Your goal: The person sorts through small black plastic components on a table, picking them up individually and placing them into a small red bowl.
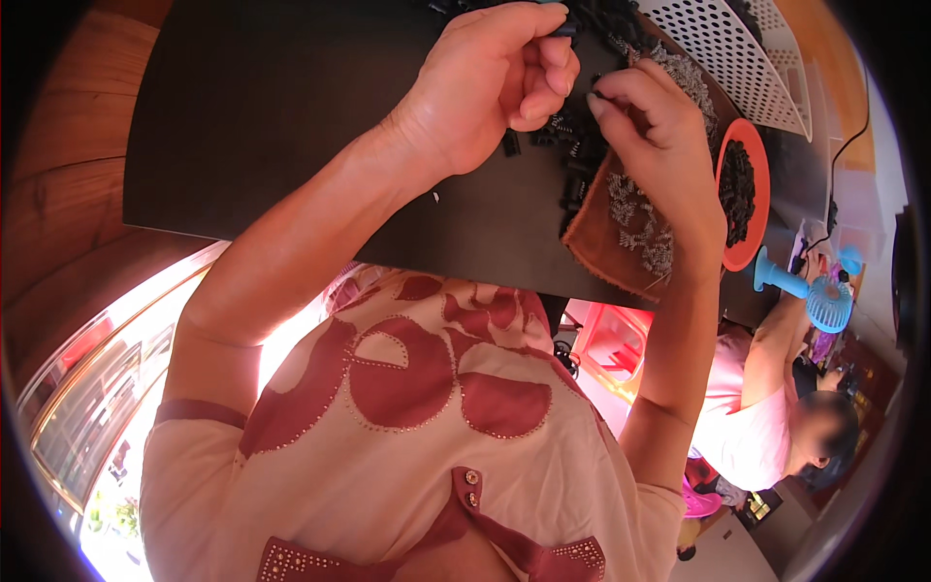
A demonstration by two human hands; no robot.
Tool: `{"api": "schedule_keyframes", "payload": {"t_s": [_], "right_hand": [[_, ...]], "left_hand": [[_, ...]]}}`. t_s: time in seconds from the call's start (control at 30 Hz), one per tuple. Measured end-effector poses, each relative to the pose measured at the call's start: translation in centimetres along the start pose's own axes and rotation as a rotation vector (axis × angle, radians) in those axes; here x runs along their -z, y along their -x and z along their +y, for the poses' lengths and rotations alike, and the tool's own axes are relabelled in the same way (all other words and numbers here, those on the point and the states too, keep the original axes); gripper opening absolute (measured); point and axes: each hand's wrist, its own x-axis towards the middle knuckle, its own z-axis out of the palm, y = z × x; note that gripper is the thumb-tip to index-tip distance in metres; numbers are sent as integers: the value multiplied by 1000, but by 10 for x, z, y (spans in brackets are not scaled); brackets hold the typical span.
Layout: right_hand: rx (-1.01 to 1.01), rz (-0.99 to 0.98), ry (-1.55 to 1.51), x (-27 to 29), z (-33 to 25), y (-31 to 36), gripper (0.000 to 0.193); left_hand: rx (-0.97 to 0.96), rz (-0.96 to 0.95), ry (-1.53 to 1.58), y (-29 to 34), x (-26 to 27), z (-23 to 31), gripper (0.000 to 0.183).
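Observation:
My left hand (495,82) is raised over the dark table (291,126), its thumb and forefinger pinching a small black plastic part (565,30). To its right, my right hand (664,121) holds a tiny dark piece (595,94) between thumb and fingertips; its exact kind is too small to tell. Under the right hand lies a brown cloth (593,238) with many small metal springs (645,233) scattered over it. Loose black plastic parts (578,160) lie along the cloth's left edge, partly hidden by my hands.
An orange bowl (760,194) of small black pieces stands right of the cloth. Behind it is a white perforated basket (732,58). A blue handheld fan (827,303) lies farther right, near another person in pink (747,417). A red plastic container (613,341) sits below the table edge.

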Motion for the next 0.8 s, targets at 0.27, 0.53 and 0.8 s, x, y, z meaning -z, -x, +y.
{"api": "schedule_keyframes", "payload": {"t_s": [0.27, 0.53, 0.8], "right_hand": [[-213, 179, -694, 8, -38, -3, 3], [-81, 301, -613, 8, -41, -1, 6], [-1, 315, -588, 7, -39, 10, 12]], "left_hand": [[-28, -112, -210, 2, 5, -9, 33], [-29, -109, -226, 3, -2, -7, 34], [-43, -170, -246, 2, -3, -8, 30]]}}
